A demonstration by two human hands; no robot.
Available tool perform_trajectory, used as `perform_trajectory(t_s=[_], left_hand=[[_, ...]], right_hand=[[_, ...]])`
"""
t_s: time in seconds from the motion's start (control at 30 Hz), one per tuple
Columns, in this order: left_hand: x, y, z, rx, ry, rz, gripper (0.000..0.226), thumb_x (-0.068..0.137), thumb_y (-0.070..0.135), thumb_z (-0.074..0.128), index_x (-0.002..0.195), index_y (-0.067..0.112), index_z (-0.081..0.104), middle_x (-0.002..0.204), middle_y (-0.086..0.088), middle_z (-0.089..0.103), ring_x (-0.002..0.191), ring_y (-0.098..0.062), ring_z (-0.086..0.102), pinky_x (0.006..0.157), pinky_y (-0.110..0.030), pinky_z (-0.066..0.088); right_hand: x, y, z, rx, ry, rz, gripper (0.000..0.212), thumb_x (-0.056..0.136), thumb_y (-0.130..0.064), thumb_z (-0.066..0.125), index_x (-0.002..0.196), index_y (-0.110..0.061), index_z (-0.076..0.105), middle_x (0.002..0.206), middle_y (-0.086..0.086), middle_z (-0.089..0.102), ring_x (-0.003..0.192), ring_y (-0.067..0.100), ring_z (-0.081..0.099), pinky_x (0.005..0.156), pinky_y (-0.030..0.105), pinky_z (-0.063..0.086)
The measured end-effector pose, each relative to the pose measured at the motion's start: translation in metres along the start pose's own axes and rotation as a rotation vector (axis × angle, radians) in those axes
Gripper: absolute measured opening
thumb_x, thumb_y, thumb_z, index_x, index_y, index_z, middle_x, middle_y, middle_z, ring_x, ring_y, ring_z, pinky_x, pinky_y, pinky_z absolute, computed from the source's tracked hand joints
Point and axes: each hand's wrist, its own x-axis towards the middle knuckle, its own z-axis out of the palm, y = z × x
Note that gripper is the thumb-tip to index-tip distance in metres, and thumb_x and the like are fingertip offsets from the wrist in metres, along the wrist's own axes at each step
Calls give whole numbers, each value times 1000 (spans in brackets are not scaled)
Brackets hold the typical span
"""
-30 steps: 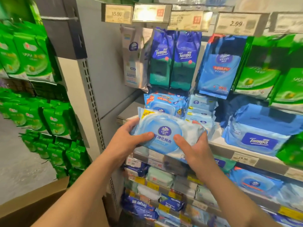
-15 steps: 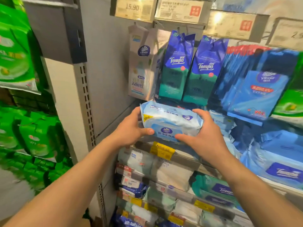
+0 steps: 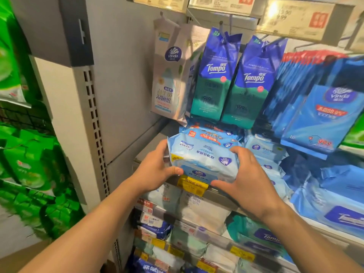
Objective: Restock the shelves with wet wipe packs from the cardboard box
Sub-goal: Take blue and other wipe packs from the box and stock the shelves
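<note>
Sliding light-blue wet wipe pack (image 3: 204, 160) onto shelf edge (image 3: 222, 194), above yellow price tag (image 3: 192, 185). Left hand (image 3: 155, 172) curled round pack's left end, thumb on front face; right hand (image 3: 244, 174) gripping right end, fingers over top, thumb under front edge. Best pushed level and straight back, both ends even, seating under or against printed pack (image 3: 210, 133) just behind grip; hanging Tempo bags (image 3: 232, 79) above need clearance. Long axis left-right, parallel to shelf front; lid face toward camera, top print reads upside down, so pack points away.
</note>
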Motion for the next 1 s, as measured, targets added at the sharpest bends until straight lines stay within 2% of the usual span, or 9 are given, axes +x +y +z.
perform_trajectory(t_s=[0.13,0.33,0.5,0.63,0.73,0.8,0.87,0.93,1.0], left_hand=[[-2,0,2,33,-67,-6,81,80,24,87,142,42,37,145,17,57,129,-13,60,102,-44,56],[11,0,-8,135,-111,-48,83,78,27,90,146,31,42,137,14,64,127,-4,59,106,-43,53],[9,-3,-8,205,-96,-43,77,83,33,85,148,34,43,134,15,66,121,-10,63,102,-46,56],[6,-1,-8,226,-91,-17,77,87,38,80,152,38,39,137,17,64,124,-10,61,105,-44,54],[1,1,-9,278,-119,-1,77,90,45,75,155,43,34,133,19,67,119,-6,64,103,-38,55],[0,4,-5,280,-155,-14,66,90,52,69,149,40,42,125,21,69,107,-3,68,95,-35,59],[0,7,-2,269,-163,-17,64,84,61,62,142,38,50,118,23,69,98,0,69,85,-23,60],[2,8,-1,271,-160,-13,67,81,65,58,141,36,50,114,26,67,94,4,67,74,-12,54],[3,8,-1,271,-157,-16,67,81,65,56,141,35,49,111,28,66,92,8,67,69,-8,50]], right_hand=[[-3,3,0,-79,-66,28,96,69,-55,88,146,-24,40,144,-9,45,135,12,42,112,26,33],[11,9,0,-240,-50,-89,79,69,-65,82,135,-30,53,129,-9,48,127,16,45,108,35,35],[12,8,4,-333,-47,-154,77,73,-66,78,136,-29,55,128,-8,49,123,18,43,109,35,31],[7,10,8,-372,0,-140,77,73,-66,78,135,-26,58,130,-2,54,123,23,47,107,40,39],[2,11,15,-440,-12,-108,84,81,-67,70,146,-21,49,144,6,51,136,29,43,117,44,34],[3,11,17,-441,-70,-112,89,89,-65,63,158,-18,32,162,9,34,152,30,26,127,43,14],[8,11,16,-388,-138,-116,92,94,-62,57,163,-19,14,170,5,14,158,24,7,128,37,-1],[14,10,14,-346,-190,-121,93,95,-60,57,163,-18,10,171,3,7,158,21,2,129,35,0],[17,8,14,-339,-200,-130,93,94,-58,60,163,-16,13,171,4,10,158,22,6,129,35,5]])
